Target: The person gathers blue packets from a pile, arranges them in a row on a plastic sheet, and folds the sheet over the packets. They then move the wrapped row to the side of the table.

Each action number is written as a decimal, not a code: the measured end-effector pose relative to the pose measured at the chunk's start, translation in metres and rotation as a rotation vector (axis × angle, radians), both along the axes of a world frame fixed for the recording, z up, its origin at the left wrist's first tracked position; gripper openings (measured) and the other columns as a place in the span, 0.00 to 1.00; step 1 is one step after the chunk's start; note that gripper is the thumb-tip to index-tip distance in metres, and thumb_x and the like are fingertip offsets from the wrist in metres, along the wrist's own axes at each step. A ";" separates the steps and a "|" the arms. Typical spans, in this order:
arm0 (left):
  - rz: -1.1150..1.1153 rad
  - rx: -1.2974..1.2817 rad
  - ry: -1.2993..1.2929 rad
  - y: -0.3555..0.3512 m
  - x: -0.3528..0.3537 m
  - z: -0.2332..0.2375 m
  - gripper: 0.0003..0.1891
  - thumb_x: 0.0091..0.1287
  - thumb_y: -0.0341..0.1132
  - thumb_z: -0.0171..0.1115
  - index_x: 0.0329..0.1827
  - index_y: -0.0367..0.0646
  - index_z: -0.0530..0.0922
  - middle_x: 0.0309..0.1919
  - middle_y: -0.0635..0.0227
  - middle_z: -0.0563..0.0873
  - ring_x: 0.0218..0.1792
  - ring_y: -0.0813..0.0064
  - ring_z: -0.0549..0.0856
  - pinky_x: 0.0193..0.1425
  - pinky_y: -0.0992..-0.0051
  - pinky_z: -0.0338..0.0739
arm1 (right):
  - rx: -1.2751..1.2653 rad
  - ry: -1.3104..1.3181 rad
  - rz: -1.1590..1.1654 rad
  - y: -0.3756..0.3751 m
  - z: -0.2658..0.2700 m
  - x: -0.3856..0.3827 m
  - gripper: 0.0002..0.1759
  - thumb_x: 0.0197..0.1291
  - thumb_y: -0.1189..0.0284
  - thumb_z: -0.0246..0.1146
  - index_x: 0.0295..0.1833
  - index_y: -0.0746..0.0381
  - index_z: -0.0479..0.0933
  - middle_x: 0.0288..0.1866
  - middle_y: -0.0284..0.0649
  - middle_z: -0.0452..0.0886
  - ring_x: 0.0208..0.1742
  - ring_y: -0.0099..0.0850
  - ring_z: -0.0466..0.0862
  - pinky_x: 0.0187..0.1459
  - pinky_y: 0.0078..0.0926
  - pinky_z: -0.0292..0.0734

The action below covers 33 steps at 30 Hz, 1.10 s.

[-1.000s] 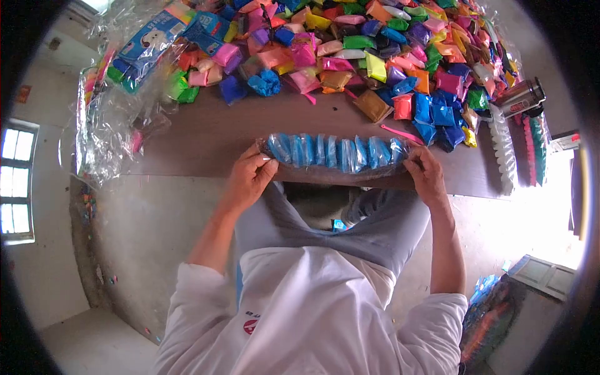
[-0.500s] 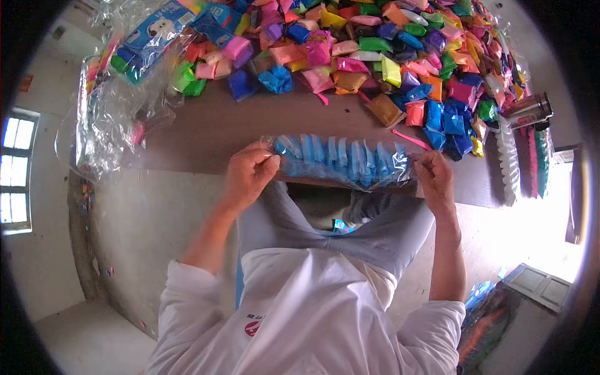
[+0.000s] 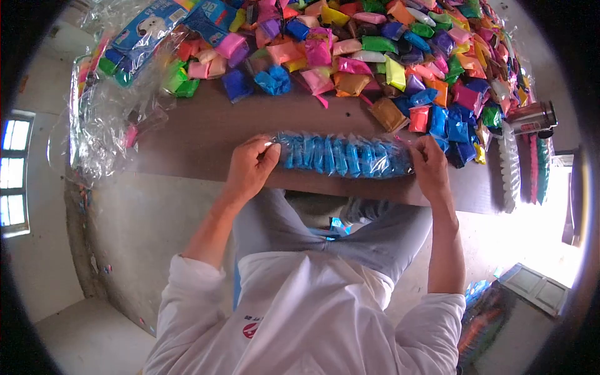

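Note:
A long clear plastic bag [image 3: 340,155] filled with a row of blue packets stretches between my two hands over the near edge of the brown table [image 3: 206,125]. My left hand [image 3: 253,164] pinches its left end between thumb and fingers. At the opposite end, my right hand [image 3: 430,164] grips the plastic the same way. Beyond the bag lies a big heap of small colourful packets [image 3: 387,44]. A brown packet [image 3: 387,114] and a red one [image 3: 419,119] sit closest to my right hand.
Crumpled clear plastic bags [image 3: 103,131] cover the table's left side, with a blue printed package [image 3: 150,28] behind them. On the right stand a dark can [image 3: 530,117] and strips of packets in white [image 3: 509,165] and green [image 3: 542,169], hanging over the edge.
The bag has levelled out and its blue packets now face up in a neater row. Both hands keep their hold on its ends, the left having shifted slightly.

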<state>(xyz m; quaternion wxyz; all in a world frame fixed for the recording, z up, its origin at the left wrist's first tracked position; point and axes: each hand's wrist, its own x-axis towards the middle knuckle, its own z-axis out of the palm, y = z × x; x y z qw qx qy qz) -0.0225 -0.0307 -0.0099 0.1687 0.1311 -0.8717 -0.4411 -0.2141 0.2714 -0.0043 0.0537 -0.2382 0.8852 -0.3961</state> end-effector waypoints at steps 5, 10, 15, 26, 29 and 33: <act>0.016 -0.071 0.017 0.003 0.000 -0.006 0.12 0.68 0.35 0.58 0.31 0.34 0.76 0.26 0.61 0.77 0.24 0.72 0.76 0.29 0.73 0.70 | 0.020 0.017 0.004 0.001 -0.002 -0.003 0.07 0.60 0.76 0.62 0.42 0.65 0.73 0.30 0.44 0.78 0.33 0.31 0.80 0.38 0.29 0.74; 0.043 -0.016 -0.001 0.003 0.001 -0.004 0.12 0.68 0.35 0.59 0.31 0.33 0.76 0.27 0.60 0.79 0.24 0.70 0.77 0.29 0.72 0.70 | -0.081 -0.067 -0.033 -0.003 0.005 -0.001 0.12 0.60 0.78 0.63 0.49 0.62 0.72 0.33 0.44 0.81 0.33 0.32 0.82 0.38 0.27 0.75; 0.071 -0.079 0.088 0.006 0.001 -0.011 0.10 0.66 0.32 0.59 0.29 0.34 0.75 0.26 0.60 0.78 0.25 0.70 0.78 0.30 0.72 0.71 | -0.096 0.089 0.064 0.001 -0.012 -0.001 0.20 0.59 0.79 0.63 0.57 0.60 0.71 0.37 0.46 0.84 0.38 0.32 0.85 0.41 0.28 0.78; 0.127 -0.097 0.099 0.011 0.000 -0.013 0.09 0.61 0.31 0.61 0.27 0.34 0.74 0.26 0.57 0.78 0.26 0.62 0.79 0.30 0.69 0.72 | 0.169 0.450 0.131 -0.009 0.042 0.011 0.23 0.58 0.74 0.61 0.61 0.58 0.75 0.65 0.50 0.71 0.65 0.46 0.72 0.64 0.41 0.66; 0.098 -0.106 0.075 0.010 -0.001 -0.010 0.08 0.60 0.30 0.61 0.27 0.34 0.75 0.27 0.57 0.79 0.27 0.61 0.80 0.30 0.68 0.72 | 0.234 0.623 0.225 -0.041 0.066 0.045 0.26 0.59 0.66 0.61 0.65 0.55 0.72 0.71 0.48 0.65 0.73 0.48 0.63 0.69 0.49 0.57; 0.080 -0.173 0.148 0.012 -0.003 -0.014 0.08 0.60 0.29 0.61 0.26 0.35 0.74 0.26 0.57 0.78 0.26 0.61 0.78 0.30 0.68 0.71 | 0.332 0.609 0.414 -0.053 0.010 0.073 0.33 0.59 0.53 0.60 0.68 0.51 0.68 0.73 0.45 0.62 0.74 0.48 0.59 0.69 0.57 0.52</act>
